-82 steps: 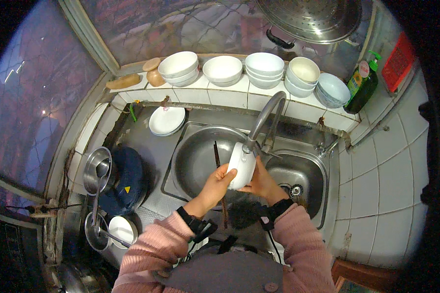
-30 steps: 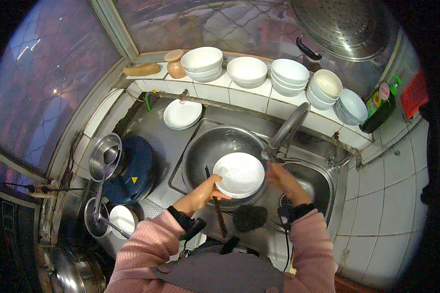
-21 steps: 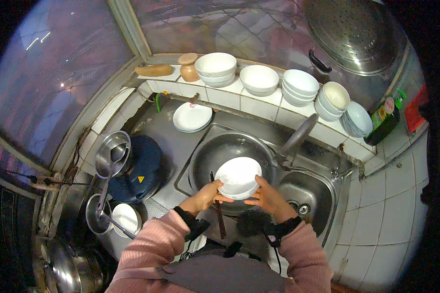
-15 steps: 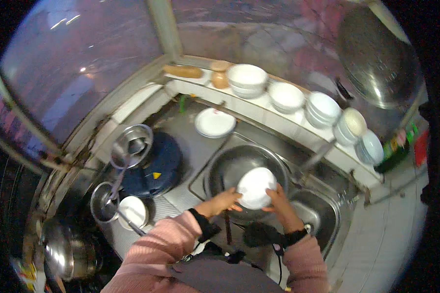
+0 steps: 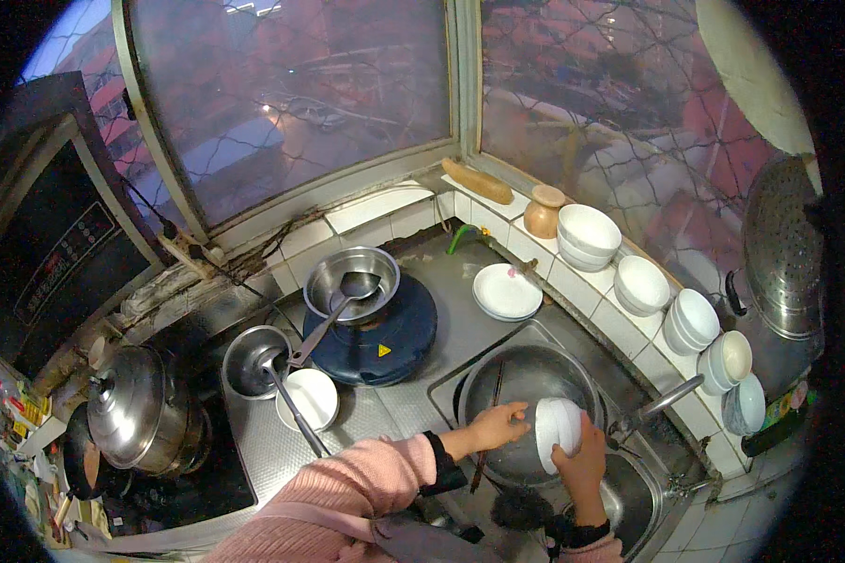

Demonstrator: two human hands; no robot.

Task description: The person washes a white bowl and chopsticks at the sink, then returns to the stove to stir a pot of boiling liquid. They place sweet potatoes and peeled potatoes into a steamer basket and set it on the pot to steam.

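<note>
The right hand [image 5: 580, 457] clamps the round white ceramic bowl [image 5: 557, 433] by its rim over the steel basin [image 5: 526, 375], left hand [image 5: 499, 425] open beside it; wet, it looks slippery and breakable.

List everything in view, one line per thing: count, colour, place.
plate: one, white, held on edge over the sink
basin: one, steel, in the sink
chopsticks: a dark pair, in the basin
tap: one, steel, right of the basin
bowl stacks: several, white, on the tiled ledge
plates: small stack, white, below the ledge
steel bowls: two, each with a ladle, left of the sink
small bowl: one, white, by the ladles
lidded pot: one, steel, far left
left hand: open, beside the plate
right hand: gripping the plate
</note>
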